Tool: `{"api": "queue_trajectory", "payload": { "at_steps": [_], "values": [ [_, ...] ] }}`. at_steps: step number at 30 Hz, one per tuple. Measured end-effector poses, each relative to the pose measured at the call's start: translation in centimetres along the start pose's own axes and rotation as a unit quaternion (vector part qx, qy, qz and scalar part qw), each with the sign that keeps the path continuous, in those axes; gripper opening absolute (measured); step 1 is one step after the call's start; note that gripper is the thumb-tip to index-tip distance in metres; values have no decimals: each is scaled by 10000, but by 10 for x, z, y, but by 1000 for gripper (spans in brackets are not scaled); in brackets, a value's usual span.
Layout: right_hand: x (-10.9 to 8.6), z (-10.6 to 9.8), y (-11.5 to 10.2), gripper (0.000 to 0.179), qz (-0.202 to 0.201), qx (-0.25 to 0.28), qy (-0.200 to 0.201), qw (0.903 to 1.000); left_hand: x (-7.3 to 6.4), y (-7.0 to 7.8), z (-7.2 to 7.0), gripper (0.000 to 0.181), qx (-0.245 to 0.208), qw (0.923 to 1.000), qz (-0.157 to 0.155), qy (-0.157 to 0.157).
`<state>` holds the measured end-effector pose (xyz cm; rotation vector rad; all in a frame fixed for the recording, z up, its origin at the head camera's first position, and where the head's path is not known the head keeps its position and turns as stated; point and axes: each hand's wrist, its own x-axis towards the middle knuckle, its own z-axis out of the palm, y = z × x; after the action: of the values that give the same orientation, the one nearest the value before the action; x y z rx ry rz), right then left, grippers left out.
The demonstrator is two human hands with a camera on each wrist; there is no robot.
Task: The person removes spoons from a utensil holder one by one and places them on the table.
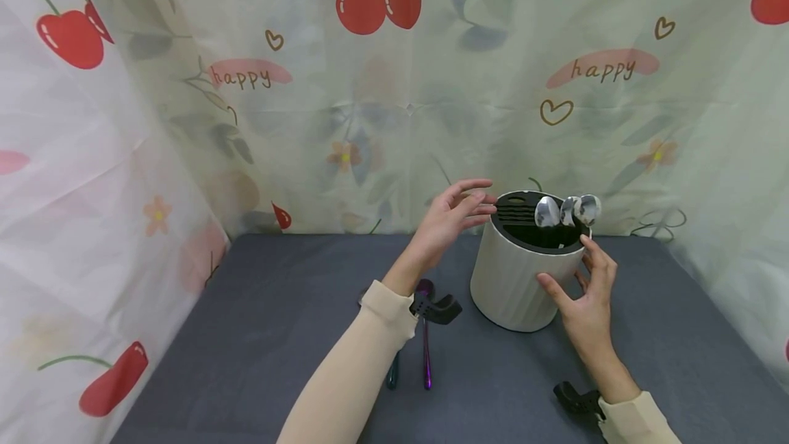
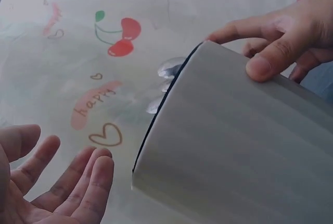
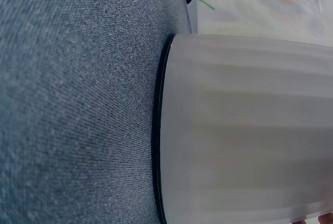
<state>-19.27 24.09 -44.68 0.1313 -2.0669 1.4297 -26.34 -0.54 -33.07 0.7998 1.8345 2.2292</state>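
A ribbed off-white utensil holder [image 1: 518, 286] with a dark slotted top stands upright at the right of the table. Several silver spoons [image 1: 546, 212] stand in it, bowls up, toward the right side of its opening. My right hand [image 1: 588, 307] holds the holder's right side, thumb on the front wall and a fingertip up at the rim. Beside the left of the rim, my left hand [image 1: 450, 218] hovers with loosely extended fingers and nothing in them. The left wrist view shows that left hand [image 2: 62, 182] apart from the holder wall [image 2: 234, 140].
Under my left forearm, a purple spoon [image 1: 427, 355] lies on the grey tabletop [image 1: 259, 334], next to a teal-handled utensil [image 1: 392, 372] partly hidden by the sleeve. A cherry-printed curtain [image 1: 407, 136] hangs behind the table and along its sides.
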Motion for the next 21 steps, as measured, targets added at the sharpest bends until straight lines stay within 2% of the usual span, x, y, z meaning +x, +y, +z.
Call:
{"api": "queue_trajectory", "payload": {
  "at_steps": [6,11,21],
  "values": [
    [-1,0,-2,98,-17,1,-27,10000,6,8,10,39,54,9999,-35,-104],
    [-1,-1,-4,96,-36,29,-33,10000,16,14,17,41,295,9990,-125,-296],
    [-1,0,-3,93,-45,77,-34,10000,26,14,22,39,383,9971,-371,-548]
  ]
}}
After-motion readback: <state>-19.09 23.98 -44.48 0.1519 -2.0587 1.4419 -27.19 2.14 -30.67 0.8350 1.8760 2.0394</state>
